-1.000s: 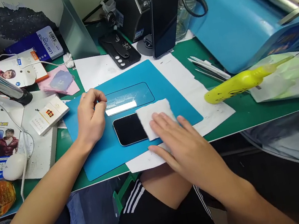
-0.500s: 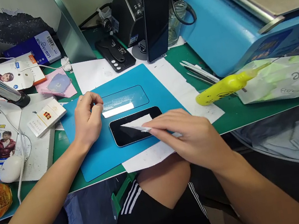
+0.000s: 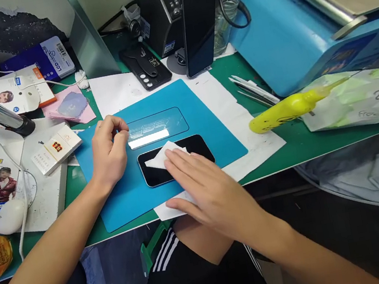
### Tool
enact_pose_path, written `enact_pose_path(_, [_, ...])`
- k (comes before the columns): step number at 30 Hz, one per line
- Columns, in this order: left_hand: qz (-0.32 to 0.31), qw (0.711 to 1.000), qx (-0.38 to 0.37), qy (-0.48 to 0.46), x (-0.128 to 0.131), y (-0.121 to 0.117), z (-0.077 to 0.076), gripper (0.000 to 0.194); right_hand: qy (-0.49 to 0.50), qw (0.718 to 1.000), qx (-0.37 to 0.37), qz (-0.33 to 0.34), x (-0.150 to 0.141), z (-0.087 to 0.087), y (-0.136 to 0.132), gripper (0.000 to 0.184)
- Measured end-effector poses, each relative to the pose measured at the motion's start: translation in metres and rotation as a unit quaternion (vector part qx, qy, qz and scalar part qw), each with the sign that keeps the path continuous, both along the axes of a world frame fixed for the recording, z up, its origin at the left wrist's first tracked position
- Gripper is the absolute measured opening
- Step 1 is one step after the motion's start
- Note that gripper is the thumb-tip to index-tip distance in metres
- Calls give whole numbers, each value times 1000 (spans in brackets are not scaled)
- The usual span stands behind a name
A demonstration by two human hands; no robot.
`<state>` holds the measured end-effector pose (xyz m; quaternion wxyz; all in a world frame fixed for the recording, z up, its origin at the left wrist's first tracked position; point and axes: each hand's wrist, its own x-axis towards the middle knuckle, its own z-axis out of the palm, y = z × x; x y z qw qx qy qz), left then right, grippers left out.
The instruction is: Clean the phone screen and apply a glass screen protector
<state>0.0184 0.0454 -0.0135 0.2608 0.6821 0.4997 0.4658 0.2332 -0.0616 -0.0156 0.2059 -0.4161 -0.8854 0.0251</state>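
Note:
My right hand (image 3: 207, 188) lies flat with its fingers stretched out. Its fingertips press a folded white wipe (image 3: 158, 159) onto the black screen of a phone (image 3: 152, 177), covering part of both. The phone rests face up on a blue mat (image 3: 123, 205). Just beyond it is a clear, black-edged glass panel (image 3: 167, 121) with a white strip along its near side. My left hand (image 3: 108, 151) is closed at the panel's left end, thumb and forefinger together. Whatever may be between those fingers is hidden.
A yellow squeeze bottle (image 3: 280, 113) and white-green wipe pack (image 3: 358, 97) lie at right, before a blue machine (image 3: 288, 36). Behind the mat are a black phone case (image 3: 145, 66) and a propped dark-screened device (image 3: 200, 22). A cigarette box (image 3: 57, 149) sits left.
My right hand has opened from a pinch on the wipe and now presses it flat against the phone screen, further left. My left hand has hardly moved.

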Motion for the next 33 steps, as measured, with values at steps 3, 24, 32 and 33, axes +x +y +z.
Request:
enact_pose_path(3, [4, 1000, -1, -3, 0, 1, 0, 15, -71, 997, -36, -11, 0, -11, -5, 89])
enact_pose_path(24, [0, 1000, 1, 9, 3, 1, 0, 11, -49, 993, -103, -13, 26, -10, -18, 90])
enact_pose_path(32, [8, 1000, 0, 7, 4, 1, 0, 14, -32, 993, -113, -32, -17, -5, 5, 103])
enact_pose_path(33, [9, 1000, 0, 4, 3, 2, 0, 14, -30, 993, -113, -21, -28, -3, 4, 104])
